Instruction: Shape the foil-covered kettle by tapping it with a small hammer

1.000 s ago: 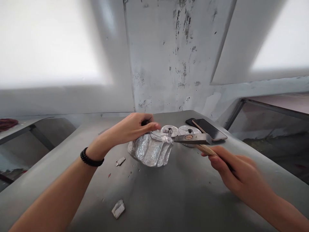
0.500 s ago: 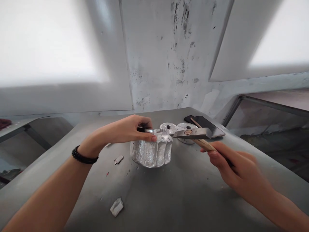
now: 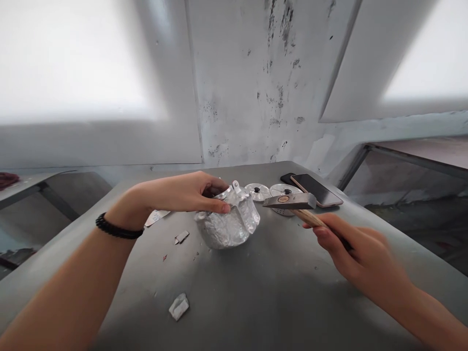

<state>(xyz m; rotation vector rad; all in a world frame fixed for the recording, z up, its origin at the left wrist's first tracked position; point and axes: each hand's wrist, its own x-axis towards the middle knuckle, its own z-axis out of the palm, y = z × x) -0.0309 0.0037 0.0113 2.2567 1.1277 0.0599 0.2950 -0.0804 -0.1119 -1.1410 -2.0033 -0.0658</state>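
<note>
My left hand [image 3: 195,192] is closed on a silver metal pot [image 3: 226,226] with dented, fluted sides. Its thumb presses the near side at the rim, while the curled fingers are partly hidden at the top. A small lug with a hole stands up at the pot's rim. In my right hand [image 3: 351,243] is a hammer [image 3: 309,215], gripped by its wooden handle. The hammer's steel head is held level, a little right of the pot and apart from it. Behind the hammer lie two round metal lids with black knobs, a smaller lid [image 3: 252,194] and a larger lid [image 3: 280,189].
A phone [image 3: 318,189] lies at the back right of the grey table [image 3: 263,302], beside another dark object [image 3: 287,179]. Crumpled white scraps [image 3: 179,306] and small crumbs are on the left side. A marked wall [image 3: 237,97] rises behind; shelves [image 3: 420,151] flank the table.
The pot has turned and tilted in my left hand, so its lug now points up and the black handle no longer shows. The hammer stays almost where it was.
</note>
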